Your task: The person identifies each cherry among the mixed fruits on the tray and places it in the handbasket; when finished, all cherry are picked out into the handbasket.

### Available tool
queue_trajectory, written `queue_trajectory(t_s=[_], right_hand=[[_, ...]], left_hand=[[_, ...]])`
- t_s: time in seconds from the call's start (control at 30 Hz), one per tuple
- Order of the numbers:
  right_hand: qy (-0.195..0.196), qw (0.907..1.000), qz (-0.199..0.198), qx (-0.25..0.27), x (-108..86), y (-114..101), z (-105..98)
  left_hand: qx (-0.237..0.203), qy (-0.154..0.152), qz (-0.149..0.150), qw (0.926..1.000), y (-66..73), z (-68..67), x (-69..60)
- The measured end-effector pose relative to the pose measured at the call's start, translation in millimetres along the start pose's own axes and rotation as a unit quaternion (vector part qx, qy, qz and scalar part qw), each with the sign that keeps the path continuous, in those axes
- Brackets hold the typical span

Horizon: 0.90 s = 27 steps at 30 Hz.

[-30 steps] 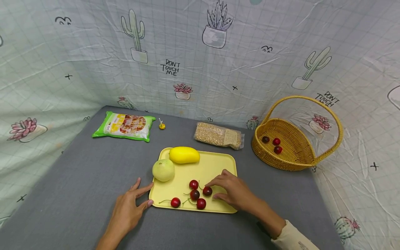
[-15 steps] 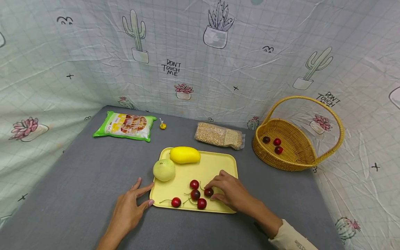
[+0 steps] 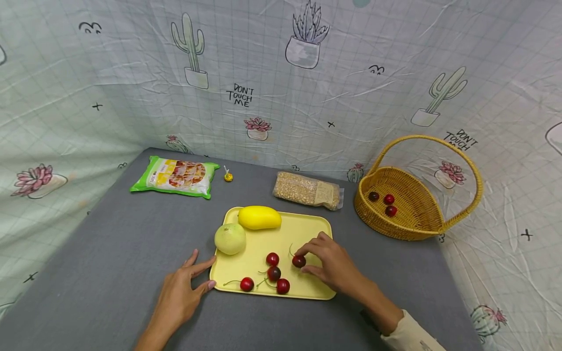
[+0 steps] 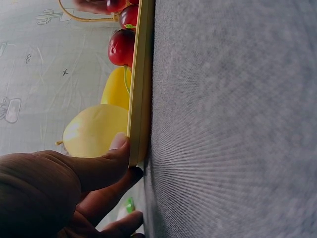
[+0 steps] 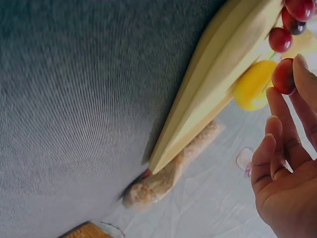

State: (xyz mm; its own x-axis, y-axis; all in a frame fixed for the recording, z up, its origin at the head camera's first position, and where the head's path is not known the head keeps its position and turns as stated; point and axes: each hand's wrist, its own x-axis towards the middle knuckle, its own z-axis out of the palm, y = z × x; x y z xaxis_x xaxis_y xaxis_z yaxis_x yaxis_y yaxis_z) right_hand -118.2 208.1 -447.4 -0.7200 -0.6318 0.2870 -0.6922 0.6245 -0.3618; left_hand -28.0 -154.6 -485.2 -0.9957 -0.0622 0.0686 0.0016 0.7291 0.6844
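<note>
My right hand [image 3: 334, 263] pinches a dark red cherry [image 3: 299, 262] between thumb and fingertips, over the right part of the yellow tray [image 3: 313, 229]. Its thin stem points up and left. In the right wrist view the pinched cherry [image 5: 284, 76] appears apart from the others. Several more cherries [image 3: 273, 273] with stems lie at the tray's front. My left hand [image 3: 179, 295] touches the tray's left edge near the front corner, thumb and index finger extended and spread. On the tray's left side sit a pale green round fruit [image 3: 230, 239] and a yellow mango [image 3: 259, 217].
A wicker basket [image 3: 369, 219] with a tall handle stands at the right, three cherries inside. Along the back lie a green-edged food bag [image 3: 175, 176], a yellow lollipop [image 3: 228, 177] and a clear pack of grains [image 3: 303, 189]. A printed cloth [image 3: 272, 97] hangs behind the grey table.
My right hand has closed thumb and fingers on the cherry and moved it slightly right and away from the others. My left hand has stayed at the tray's edge.
</note>
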Motion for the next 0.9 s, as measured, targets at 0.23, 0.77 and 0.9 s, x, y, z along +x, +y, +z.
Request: queue_trajectory(t_s=[0.23,0.77,0.9], right_hand=[[0.04,0.9991,0.011,0.008,0.7,3,-9],[0.116,0.9915,0.056,-0.016,-2.8,18,-29],[0.133,0.989,0.06,-0.024,-4.1,23,-36]], left_hand=[[0.002,0.003,0.003,1.0,-0.4,0.9,0.8],[0.004,0.005,0.005,1.0,-3.1,1.1,1.0],[0.004,0.002,0.005,1.0,-2.9,1.3,1.3]])
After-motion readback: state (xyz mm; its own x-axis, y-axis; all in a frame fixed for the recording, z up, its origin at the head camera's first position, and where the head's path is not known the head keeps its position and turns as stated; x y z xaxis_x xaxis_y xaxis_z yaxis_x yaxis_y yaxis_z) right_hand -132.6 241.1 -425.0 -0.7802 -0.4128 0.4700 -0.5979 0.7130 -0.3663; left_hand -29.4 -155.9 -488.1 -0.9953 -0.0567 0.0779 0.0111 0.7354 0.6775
